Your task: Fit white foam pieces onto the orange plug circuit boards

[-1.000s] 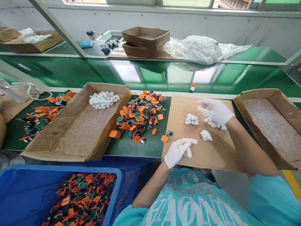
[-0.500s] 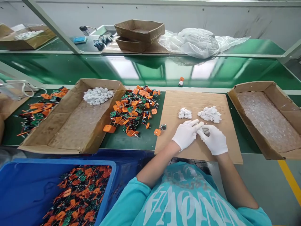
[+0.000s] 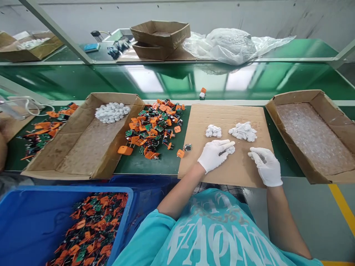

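My left hand [image 3: 213, 155], in a white glove, is over the cardboard sheet [image 3: 222, 177]. Its fingers close on a small white piece [image 3: 230, 150], partly hidden by the thumb and fingers. Farther right, apart from it, my gloved right hand [image 3: 267, 166] has thumb and fingertips pinched together; whatever may be between them is too small to tell. Beyond the hands lie two heaps of white pieces, a smaller heap [image 3: 213, 131] and a wider heap [image 3: 243, 132]. Left of my left hand, an orange cover [image 3: 180, 153] lies beside a small circuit board [image 3: 188, 147].
A pile of orange covers and circuit boards [image 3: 155, 127] lies left of the sheet, beside a cardboard tray [image 3: 80, 151] holding white pieces. Another cardboard tray [image 3: 307, 136] with clear small parts stands right. A blue bin [image 3: 129, 210] sits lower left. One orange-and-white part [image 3: 202, 93] lies beyond the sheet.
My hands were together over the sheet; now my right hand has moved away to the right. The small white piece now shows by my left fingers. The whole view has shifted slightly.
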Demonstrator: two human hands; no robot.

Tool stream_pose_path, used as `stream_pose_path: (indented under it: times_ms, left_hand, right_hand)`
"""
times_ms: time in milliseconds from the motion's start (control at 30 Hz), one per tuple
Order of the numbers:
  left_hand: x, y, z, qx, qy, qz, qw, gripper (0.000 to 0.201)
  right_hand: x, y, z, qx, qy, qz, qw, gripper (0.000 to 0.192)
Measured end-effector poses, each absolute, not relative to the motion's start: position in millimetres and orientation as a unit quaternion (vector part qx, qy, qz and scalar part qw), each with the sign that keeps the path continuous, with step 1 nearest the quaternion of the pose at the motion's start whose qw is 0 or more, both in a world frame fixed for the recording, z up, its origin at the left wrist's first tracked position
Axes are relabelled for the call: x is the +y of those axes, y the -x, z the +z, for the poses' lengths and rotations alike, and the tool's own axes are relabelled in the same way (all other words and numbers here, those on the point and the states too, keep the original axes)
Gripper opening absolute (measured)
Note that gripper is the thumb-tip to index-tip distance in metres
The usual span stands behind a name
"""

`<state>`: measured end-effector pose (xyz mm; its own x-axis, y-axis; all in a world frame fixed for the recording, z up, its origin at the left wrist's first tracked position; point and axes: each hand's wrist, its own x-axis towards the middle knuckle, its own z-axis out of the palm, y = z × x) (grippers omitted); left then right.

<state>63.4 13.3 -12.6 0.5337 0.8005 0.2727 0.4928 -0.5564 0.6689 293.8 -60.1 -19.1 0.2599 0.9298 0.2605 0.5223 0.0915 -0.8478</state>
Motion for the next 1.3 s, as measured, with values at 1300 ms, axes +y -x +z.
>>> stream_pose_path:
  times_ms: [1300]
  left_hand:
    - [77.2,-129.0,7.1,0.402,-0.811,0.289,0.312,0.035]
  right_hand:
    - [27.6,-294.5,21.7,-0.645,0.699,0.116,0.288,0.021]
